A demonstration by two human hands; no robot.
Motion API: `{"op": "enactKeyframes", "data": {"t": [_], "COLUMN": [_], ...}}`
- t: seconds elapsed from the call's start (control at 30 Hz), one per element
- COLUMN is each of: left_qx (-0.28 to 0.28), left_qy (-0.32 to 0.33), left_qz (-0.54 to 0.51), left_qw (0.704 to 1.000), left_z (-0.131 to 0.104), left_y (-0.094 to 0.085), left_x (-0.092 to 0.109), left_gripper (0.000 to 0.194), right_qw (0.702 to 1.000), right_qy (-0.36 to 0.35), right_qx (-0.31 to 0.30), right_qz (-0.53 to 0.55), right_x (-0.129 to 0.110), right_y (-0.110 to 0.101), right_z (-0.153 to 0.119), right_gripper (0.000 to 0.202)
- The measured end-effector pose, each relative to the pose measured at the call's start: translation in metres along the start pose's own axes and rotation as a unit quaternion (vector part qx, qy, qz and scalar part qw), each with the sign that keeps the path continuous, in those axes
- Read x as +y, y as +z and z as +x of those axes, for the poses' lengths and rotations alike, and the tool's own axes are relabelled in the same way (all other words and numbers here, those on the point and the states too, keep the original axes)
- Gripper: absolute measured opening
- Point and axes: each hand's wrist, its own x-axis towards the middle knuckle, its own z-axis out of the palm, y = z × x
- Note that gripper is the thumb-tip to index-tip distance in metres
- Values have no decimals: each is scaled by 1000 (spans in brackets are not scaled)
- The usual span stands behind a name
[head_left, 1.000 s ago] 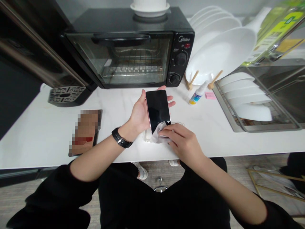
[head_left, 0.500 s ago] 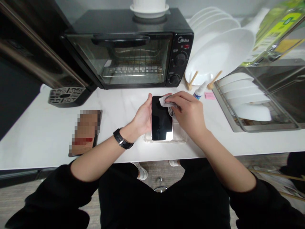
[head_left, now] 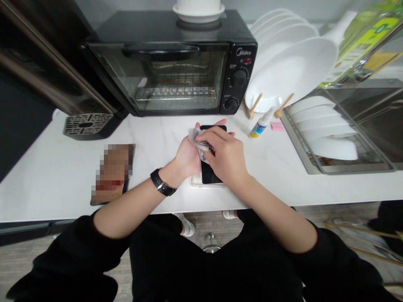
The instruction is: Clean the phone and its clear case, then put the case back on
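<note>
A smartphone [head_left: 209, 174] with a dark screen rests in my left hand [head_left: 186, 157], whose fingers reach round behind it and show past its far and right edges. My right hand [head_left: 227, 154] pinches a crumpled whitish cloth [head_left: 195, 136] over the phone's left edge, near my left thumb. Much of the screen is covered by that hand. Beneath the phone lies a clear plastic tray-like piece [head_left: 195, 181], partly hidden. Right of the hands stands a small spray bottle [head_left: 258, 126] with a blue and yellow label, close to a pink block [head_left: 277, 126].
A black toaster oven [head_left: 176, 79] stands behind my hands. White plates [head_left: 292, 67] lean in a wooden rack at the right, beside a sink with a wire basket of bowls [head_left: 333, 147]. On the left are a pixelated flat device [head_left: 113, 172] and a drip tray [head_left: 86, 124].
My right hand has moved left across the phone with the cloth, from its right edge to its left edge. The spray bottle now shows fully. My left hand stays in place.
</note>
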Motion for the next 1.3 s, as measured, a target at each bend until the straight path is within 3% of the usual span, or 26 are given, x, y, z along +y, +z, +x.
{"op": "enactKeyframes", "data": {"t": [0.1, 0.37, 0.53, 0.67, 0.93, 1.17, 1.3], "left_qx": [-4, -6, -7, 4, -12, 46, 52], "left_qy": [17, 28, 38, 41, 15, 15, 11], "left_qz": [18, 43, 40, 36, 31, -5, 9], "left_qw": [1000, 999, 998, 999, 999, 999, 999], "left_z": [-5, -6, -8, -6, 2, 5, 8], "left_y": [3, 2, 5, 6, -3, 3, 0], "left_x": [2, 8, 8, 5, 1, 1, -3], "left_gripper": [71, 69, 70, 72, 66, 60, 47], "right_qw": [1000, 992, 993, 996, 996, 996, 998], "right_qy": [-25, -122, -117, -93, -59, -44, -44], "right_qx": [-15, -13, -6, 8, 47, 52, 35], "right_qz": [4, 31, 18, 0, -41, -62, -38], "right_x": [-5, -1, 14, 31, 55, 43, 28], "right_y": [1, -9, -24, -33, -28, -14, -3], "right_z": [-16, -72, -82, -70, -15, 12, 16], "right_gripper": [30, 33, 37, 32, 34, 38, 36]}}
